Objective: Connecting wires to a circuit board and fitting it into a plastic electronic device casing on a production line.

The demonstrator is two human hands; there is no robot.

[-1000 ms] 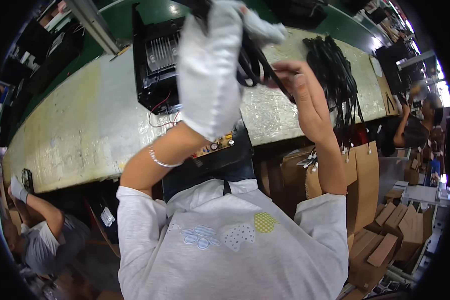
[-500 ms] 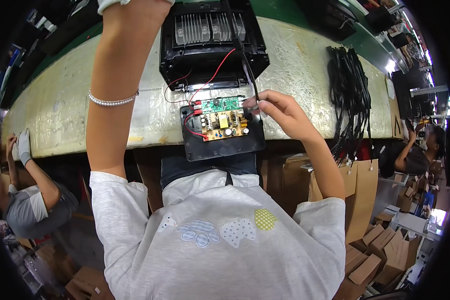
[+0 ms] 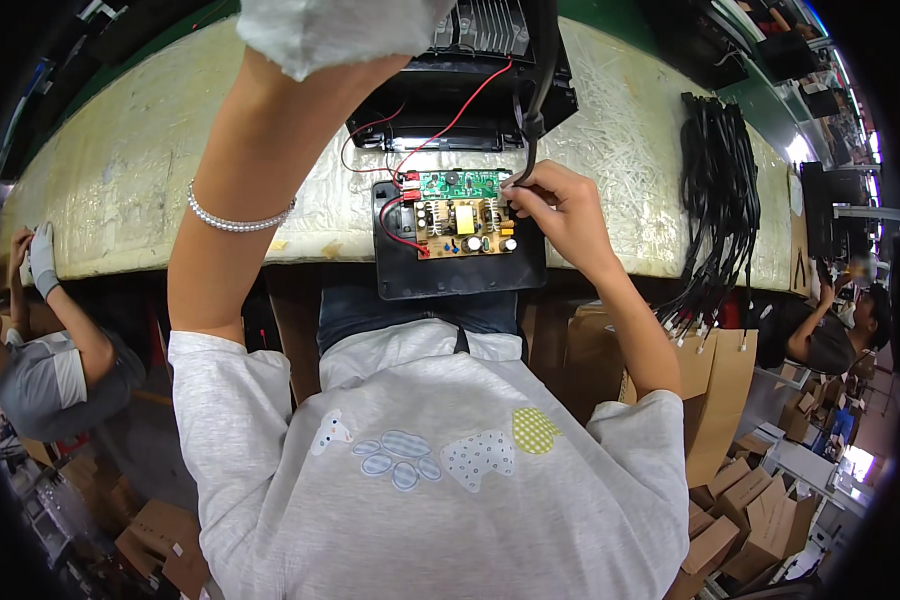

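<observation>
My right hand [image 3: 562, 205] is closed, thumb and fingers pinching a black cable [image 3: 533, 130] at the right end of a green circuit board [image 3: 458, 184]. Joined to that board is a tan power board [image 3: 465, 228] with a yellow transformer and capacitors. Both sit on a black plastic panel [image 3: 460, 280] at the table's near edge. Red wires [image 3: 460, 112] run from the boards into a black housing [image 3: 450, 100] with metal heatsink fins [image 3: 485, 28]. My left hand [image 3: 340, 30], in a white glove, reaches over the housing at the top edge; its fingers are out of sight.
A bundle of black cables [image 3: 715, 190] hangs over the near edge of the table [image 3: 630, 200] on the right. Cardboard boxes [image 3: 720, 410] stand below it. One person [image 3: 60, 370] works at the far left, another [image 3: 840, 320] at the far right.
My gloved left hand shows more at the top edge and is further right. The black cable now stands more upright over the housing. My right hand keeps pinching beside the green board.
</observation>
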